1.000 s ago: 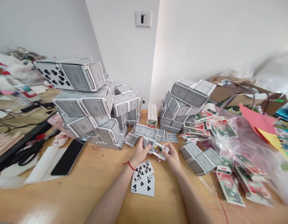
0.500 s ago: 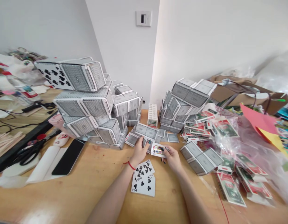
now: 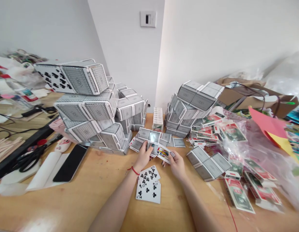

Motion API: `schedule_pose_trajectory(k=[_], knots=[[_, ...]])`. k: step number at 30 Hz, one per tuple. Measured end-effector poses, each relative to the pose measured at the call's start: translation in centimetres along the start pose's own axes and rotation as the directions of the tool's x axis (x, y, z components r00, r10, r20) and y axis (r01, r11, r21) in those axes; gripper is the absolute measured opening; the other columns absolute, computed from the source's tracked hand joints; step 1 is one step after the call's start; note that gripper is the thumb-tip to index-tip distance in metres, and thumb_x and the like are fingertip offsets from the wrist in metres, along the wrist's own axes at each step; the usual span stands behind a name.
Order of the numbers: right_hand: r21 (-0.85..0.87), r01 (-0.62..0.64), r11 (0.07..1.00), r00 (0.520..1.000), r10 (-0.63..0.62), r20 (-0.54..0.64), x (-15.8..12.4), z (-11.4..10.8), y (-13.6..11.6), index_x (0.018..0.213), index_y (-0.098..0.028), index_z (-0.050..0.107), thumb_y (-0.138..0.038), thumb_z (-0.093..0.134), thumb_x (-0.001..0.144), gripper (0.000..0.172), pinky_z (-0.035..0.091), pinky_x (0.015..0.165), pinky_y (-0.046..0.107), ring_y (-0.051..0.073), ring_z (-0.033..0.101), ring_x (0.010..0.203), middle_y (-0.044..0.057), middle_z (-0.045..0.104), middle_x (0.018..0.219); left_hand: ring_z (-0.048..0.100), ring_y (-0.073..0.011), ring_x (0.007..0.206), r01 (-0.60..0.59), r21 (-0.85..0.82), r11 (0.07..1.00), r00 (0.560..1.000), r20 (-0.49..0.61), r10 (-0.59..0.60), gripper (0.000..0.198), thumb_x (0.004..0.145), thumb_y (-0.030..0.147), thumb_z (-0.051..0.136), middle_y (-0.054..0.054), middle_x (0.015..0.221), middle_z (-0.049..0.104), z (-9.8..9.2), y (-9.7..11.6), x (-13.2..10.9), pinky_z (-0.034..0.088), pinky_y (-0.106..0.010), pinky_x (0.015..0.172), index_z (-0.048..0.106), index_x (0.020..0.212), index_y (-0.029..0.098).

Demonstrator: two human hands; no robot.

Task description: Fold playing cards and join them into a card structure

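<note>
Left hand [image 3: 142, 158] gripping grey-backed playing cards [image 3: 154, 149], right hand [image 3: 176, 163] now pinching a face card [image 3: 163, 154] narrowly by its end, just beside the left grip, ten of clubs [image 3: 149, 174] and five of clubs [image 3: 148, 192] lying nearer the body than both grips

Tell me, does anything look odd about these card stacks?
Yes: on the left card stack, the top block has a spades card facing outward, while the panel beside it shows a patterned grey back.
</note>
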State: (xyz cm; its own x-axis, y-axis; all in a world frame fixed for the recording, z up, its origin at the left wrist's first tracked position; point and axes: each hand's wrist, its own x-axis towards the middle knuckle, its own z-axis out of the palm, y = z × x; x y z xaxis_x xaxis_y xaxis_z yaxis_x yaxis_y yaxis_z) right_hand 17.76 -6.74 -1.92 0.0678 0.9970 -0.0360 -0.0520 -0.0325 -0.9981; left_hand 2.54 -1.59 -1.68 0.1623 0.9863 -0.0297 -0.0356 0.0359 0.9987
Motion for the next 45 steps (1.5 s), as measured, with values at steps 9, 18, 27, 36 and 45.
schedule_pose_trajectory(k=[9, 18, 27, 36, 45], knots=[[-0.063, -0.023, 0.998, 0.995, 0.029, 0.096, -0.1, -0.5, -0.2, 0.083, -0.020, 0.043, -0.049, 0.042, 0.079, 0.029, 0.035, 0.033, 0.023, 0.011, 0.045, 0.034, 0.000, 0.058, 0.056, 0.050, -0.0156, 0.087, -0.085, 0.133, 0.987, 0.996, 0.006, 0.085, 0.022, 0.076, 0.031, 0.049, -0.003, 0.091, 0.056, -0.1, 0.2, -0.1, 0.039, -0.027, 0.079, 0.051, 0.093, 0.018], [-0.130, 0.007, 0.992, 0.998, 0.000, 0.059, 0.0, -0.7, -0.2, 0.083, -0.020, 0.044, -0.048, 0.040, 0.080, 0.029, 0.032, 0.034, 0.021, 0.009, 0.040, 0.035, -0.002, 0.055, 0.053, 0.052, -0.0150, 0.080, -0.075, 0.137, 0.988, 0.997, 0.008, 0.075, 0.024, 0.073, 0.031, 0.052, -0.002, 0.083, 0.057, 0.0, 0.3, -0.3, 0.040, -0.028, 0.076, 0.053, 0.094, 0.019], [-0.112, -0.007, 0.994, 0.994, 0.018, 0.104, 0.3, -1.6, -0.4, 0.084, -0.018, 0.048, -0.050, 0.043, 0.078, 0.032, 0.030, 0.034, 0.021, 0.009, 0.038, 0.034, -0.004, 0.053, 0.049, 0.052, -0.0150, 0.081, -0.027, 0.052, 0.998, 0.995, 0.094, 0.022, 0.025, 0.075, 0.035, 0.049, -0.002, 0.089, 0.056, 0.0, 0.7, -0.3, 0.042, -0.025, 0.070, 0.051, 0.094, 0.018], [-0.234, 0.045, 0.971, 0.997, -0.060, -0.054, -0.1, -0.6, 0.2, 0.087, -0.018, 0.050, -0.048, 0.040, 0.080, 0.032, 0.035, 0.037, 0.023, 0.011, 0.042, 0.035, -0.003, 0.051, 0.050, 0.050, -0.0172, 0.092, -0.136, 0.201, 0.970, 0.990, 0.051, 0.129, 0.022, 0.075, 0.031, 0.050, -0.004, 0.095, 0.056, 0.3, 1.3, -0.5, 0.037, -0.029, 0.083, 0.051, 0.094, 0.020], [-0.149, 0.013, 0.989, 0.998, -0.003, 0.065, 0.2, -1.2, -0.3, 0.089, -0.017, 0.050, -0.048, 0.043, 0.079, 0.034, 0.029, 0.033, 0.021, 0.009, 0.037, 0.033, -0.004, 0.050, 0.046, 0.051, -0.0163, 0.091, -0.074, 0.080, 0.994, 0.995, 0.067, 0.068, 0.025, 0.075, 0.034, 0.051, -0.005, 0.099, 0.058, -0.1, 0.5, -0.1, 0.038, -0.027, 0.082, 0.054, 0.094, 0.017]])
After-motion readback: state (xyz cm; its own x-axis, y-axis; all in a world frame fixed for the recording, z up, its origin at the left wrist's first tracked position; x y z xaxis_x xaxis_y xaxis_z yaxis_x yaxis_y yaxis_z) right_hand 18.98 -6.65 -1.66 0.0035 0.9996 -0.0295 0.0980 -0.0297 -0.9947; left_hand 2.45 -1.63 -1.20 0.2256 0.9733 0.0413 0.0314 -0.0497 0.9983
